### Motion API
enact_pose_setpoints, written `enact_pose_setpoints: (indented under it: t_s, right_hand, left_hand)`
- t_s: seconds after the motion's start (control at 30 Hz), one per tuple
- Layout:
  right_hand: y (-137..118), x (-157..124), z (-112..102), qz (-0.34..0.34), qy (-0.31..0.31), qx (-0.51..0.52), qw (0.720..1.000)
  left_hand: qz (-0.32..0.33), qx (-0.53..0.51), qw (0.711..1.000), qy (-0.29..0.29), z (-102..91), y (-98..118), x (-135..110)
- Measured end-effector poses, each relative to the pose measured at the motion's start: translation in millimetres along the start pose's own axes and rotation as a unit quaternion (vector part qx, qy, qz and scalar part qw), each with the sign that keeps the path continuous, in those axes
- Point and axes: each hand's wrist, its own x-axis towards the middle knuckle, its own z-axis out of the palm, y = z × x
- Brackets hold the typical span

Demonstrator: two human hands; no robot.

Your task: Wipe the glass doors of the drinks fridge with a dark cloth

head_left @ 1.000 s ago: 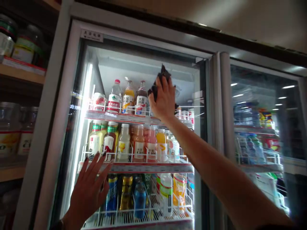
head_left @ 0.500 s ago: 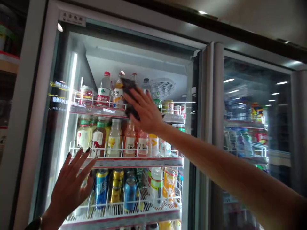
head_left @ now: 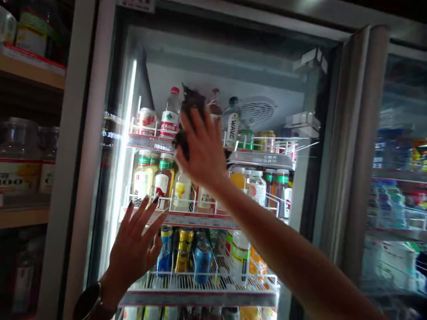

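Observation:
A dark, crumpled cloth [head_left: 192, 98] lies under the fingers of my right hand [head_left: 204, 149], which presses it against the glass door [head_left: 227, 53] of a drinks fridge. Part of the cloth is hidden behind the fingers and palm. My left hand [head_left: 135, 244] is at the lower left, fingers spread, holding nothing. Its fingertips are at or close to the glass; I cannot tell whether they touch. Behind the glass, near the cloth, stand a red-capped bottle [head_left: 171, 113] and a bottle labelled WAVE [head_left: 231, 122].
Wire-fronted shelves inside the fridge carry bottles and cans, among them a blue can [head_left: 203, 262] and a gold can [head_left: 184, 251]. A vertical metal door frame [head_left: 350, 146] separates a second glass door on the right. Wooden shelves [head_left: 30, 66] with bottles stand at the left.
The view has shifted, so the fridge appears farther right and the left shelves show more. Against the bottles, my right hand and the cloth have moved slightly; my left hand stays spread.

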Motion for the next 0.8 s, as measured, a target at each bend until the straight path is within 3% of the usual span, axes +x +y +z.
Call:
enact_pose_setpoints:
  t_s: [0.1, 0.17, 0.23, 0.33, 0.47, 0.57, 0.67, 0.8]
  right_hand:
    - [-54.9, -11.3, 6.3, -0.088, -0.054, 0.043, 0.994]
    - [-56.1, -19.9, 1.9, -0.121, -0.079, 0.054, 0.988]
    - [-31.8, -30.8, -7.5, -0.121, -0.087, 0.050, 0.988]
    - [32.8, -59.0, -27.6, -0.058, -0.072, 0.028, 0.995]
    - [123.2, -126.2, -56.3, 0.075, -0.018, -0.018, 0.997]
    - [157.5, -179.1, -65.4, 0.160, 0.047, -0.057, 0.984]
    - [140.5, -202.1, -57.8, 0.220, 0.085, -0.078, 0.969]
    - [48.6, -180.5, -33.5, 0.213, 0.055, -0.040, 0.975]
  left_hand:
    - [0.014, 0.008, 1.000, -0.004, -1.7, -1.9, 1.3]
    - [0.019, 0.014, 1.000, -0.010, -2.4, -3.7, 1.9]
    - [0.013, 0.018, 1.000, -0.014, -2.2, -5.5, 2.2]
    - [0.020, 0.027, 0.999, -0.009, -1.0, -7.7, 2.4]
    - [0.033, 0.030, 0.999, 0.000, -0.4, -6.1, 3.8]
    - [0.014, 0.020, 1.000, -0.012, -0.5, -2.5, 4.2]
    - [0.008, 0.011, 1.000, -0.014, -0.2, -0.6, 3.0]
    - [0.009, 0.016, 1.000, -0.017, -1.2, -1.3, 2.0]
